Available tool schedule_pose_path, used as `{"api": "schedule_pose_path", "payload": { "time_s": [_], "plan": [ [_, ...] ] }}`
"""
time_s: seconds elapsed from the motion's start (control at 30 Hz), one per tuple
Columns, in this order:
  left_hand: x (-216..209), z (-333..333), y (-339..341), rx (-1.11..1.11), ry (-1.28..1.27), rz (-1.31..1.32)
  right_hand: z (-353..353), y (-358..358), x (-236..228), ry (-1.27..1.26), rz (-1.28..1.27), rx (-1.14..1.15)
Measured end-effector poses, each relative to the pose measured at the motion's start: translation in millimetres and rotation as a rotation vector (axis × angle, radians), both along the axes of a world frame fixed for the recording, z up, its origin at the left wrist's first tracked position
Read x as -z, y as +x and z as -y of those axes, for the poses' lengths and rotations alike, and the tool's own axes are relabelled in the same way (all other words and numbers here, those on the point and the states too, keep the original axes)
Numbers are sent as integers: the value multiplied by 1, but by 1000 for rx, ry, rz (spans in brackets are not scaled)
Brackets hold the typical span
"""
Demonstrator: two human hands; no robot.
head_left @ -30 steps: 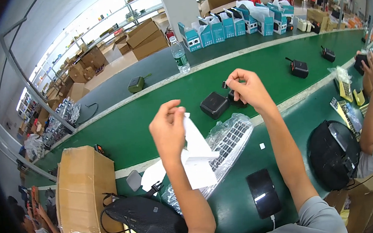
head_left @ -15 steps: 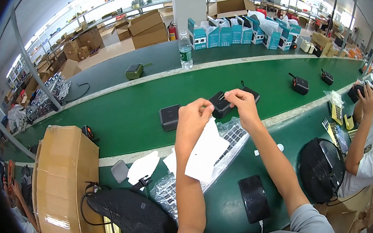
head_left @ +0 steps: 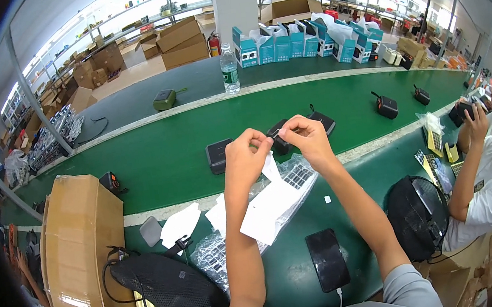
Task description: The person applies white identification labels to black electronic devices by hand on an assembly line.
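Pinching a white paper sheet (head_left: 272,201) between left hand (head_left: 245,156) and right hand (head_left: 307,138), both closed on its top edge, hanging above the bagged stack (head_left: 231,245) at 6 o'clock. Could tear if pulled apart unevenly, or slip onto the green belt (head_left: 156,151)

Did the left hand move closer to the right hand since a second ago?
Yes. The left hand went up and rightward, from low over the plastic bag to meet the right hand near the small black box on the green belt.
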State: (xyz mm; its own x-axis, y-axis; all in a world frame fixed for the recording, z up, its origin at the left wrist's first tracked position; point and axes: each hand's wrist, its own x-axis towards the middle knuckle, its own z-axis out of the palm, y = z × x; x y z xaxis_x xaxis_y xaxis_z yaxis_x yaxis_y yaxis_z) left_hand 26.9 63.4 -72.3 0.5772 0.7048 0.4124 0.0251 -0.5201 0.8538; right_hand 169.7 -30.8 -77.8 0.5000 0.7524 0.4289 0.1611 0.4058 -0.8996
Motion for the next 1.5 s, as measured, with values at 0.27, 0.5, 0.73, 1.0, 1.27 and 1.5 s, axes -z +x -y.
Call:
{"api": "schedule_pose_path", "payload": {
  "time_s": [0.27, 0.5, 0.73, 1.0, 1.27, 1.5],
  "plan": [
    [-16, 8, -2, 141, -64, 42, -2, 5, -15, -177, 246, 112],
    [-8, 1, 0, 110, 63, -9, -1, 20, -29, -328, 638, 33],
    [2, -11, -16, -192, -74, -273, -44, 51, 17, -288, 956, 676],
    [-26, -5, -31, -110, -142, -59, -48, 120, 40, -983, 1066, -82],
    [-15, -43, -91, 373, -311, 827, -50, 127, 29, -724, 275, 377],
    [-20, -37, -89, 445, -271, 857, -40, 143, 48, -890, 306, 421]
  ]
}}
